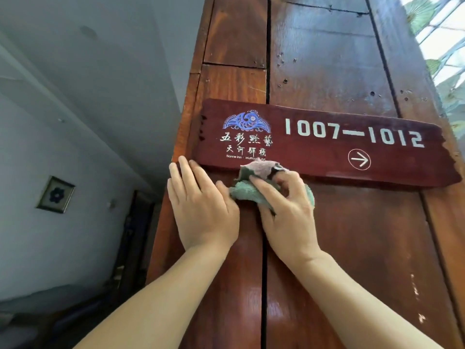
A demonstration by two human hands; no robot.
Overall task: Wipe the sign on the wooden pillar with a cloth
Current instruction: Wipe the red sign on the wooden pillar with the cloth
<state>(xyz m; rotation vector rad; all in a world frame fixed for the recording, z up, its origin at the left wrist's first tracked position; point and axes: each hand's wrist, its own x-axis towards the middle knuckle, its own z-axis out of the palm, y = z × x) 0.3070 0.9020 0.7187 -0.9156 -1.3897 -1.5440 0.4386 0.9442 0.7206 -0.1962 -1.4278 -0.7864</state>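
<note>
Right hand [286, 212]: cloth [254, 182] bunched in curled fingers, at sign's [327, 147] lower edge (nearer hand).
Left hand [201, 210]: laid flat, empty, on pillar [352, 248].
Sign: stretched rightward, above.

cloth [254, 170] hiding sign [327, 144] small print

The sign [327, 144] is dark red-brown with white numbers, white characters, a white arrow in a circle and a blue-and-white bird emblem. The cloth [261, 182] is pale green with a dusty pink part, and the wooden pillar [339, 71] is glossy reddish brown.
</note>
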